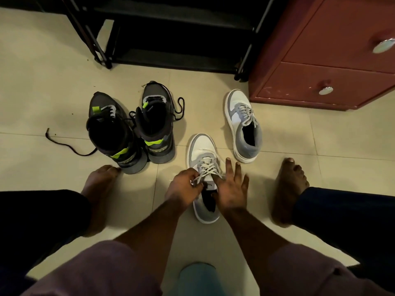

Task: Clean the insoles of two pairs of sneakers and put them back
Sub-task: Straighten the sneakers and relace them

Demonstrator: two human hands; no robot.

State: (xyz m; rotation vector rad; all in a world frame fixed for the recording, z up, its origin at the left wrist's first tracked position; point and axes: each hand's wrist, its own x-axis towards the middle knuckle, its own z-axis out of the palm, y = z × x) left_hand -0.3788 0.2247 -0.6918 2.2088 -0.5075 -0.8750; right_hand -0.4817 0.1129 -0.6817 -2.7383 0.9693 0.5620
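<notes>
We see a white and grey sneaker (204, 165) lying on the pale tiled floor (53, 82) between our bare feet, toe pointing away from us and heel toward us. Its toe box is white, the side panels and heel are grey, the laces are pale grey and criss-crossed, and a white tongue label with dark lettering shows just behind them. The opening looks dark inside; we cannot tell whether an insole sits in it.

Our left hand (183, 186) is at the sneaker's left side, its fingers curled and pinching the laces near the tongue. Our right hand (232, 186) lies on the sneaker's right side with its fingers spread and mostly straight, fingertips reaching forward beside the laces and the thumb down at the mouth of the shoe; it presses on the shoe rather than gripping it.

The matching white and grey sneaker (243, 124) stands apart, farther away and to the right, near the corner of a red-brown drawer cabinet (320, 71).

To the left, a pair of dark sneakers with neon green accents (130, 127) stands side by side, touching each other, heels toward us, black laces loose and trailing onto the floor. The nearer heel sits just beside our left foot (98, 189). Our right foot (288, 189) is planted to the right of the hands. A black shoe rack (171, 35) stands beyond the shoes.
</notes>
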